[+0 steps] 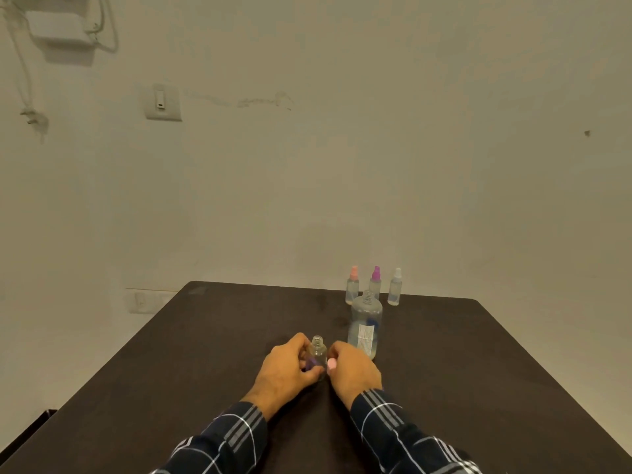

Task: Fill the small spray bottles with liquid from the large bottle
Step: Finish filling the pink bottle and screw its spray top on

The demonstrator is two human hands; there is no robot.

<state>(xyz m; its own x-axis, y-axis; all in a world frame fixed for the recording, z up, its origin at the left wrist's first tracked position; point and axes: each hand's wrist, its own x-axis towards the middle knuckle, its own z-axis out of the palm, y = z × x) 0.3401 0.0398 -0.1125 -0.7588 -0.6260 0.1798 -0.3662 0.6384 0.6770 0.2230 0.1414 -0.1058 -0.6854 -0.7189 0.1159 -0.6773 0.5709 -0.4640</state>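
Note:
A small clear spray bottle (317,350) stands upright on the dark table (171,371) with its neck uncapped. My left hand (287,366) grips its body from the left. My right hand (354,369) is just to its right, fingers curled round a pale pink spray cap (331,364). The large clear bottle (365,325), uncapped and holding clear liquid, stands just behind my right hand. At the table's far edge stand three capped small spray bottles: a pink-topped one (352,285), a purple-topped one (375,280) and a white-topped one (395,287).
The table's far edge meets a plain wall. A wall switch (162,102) and a white box with hanging cables (61,29) are high on the left. The table's left edge runs diagonally toward me.

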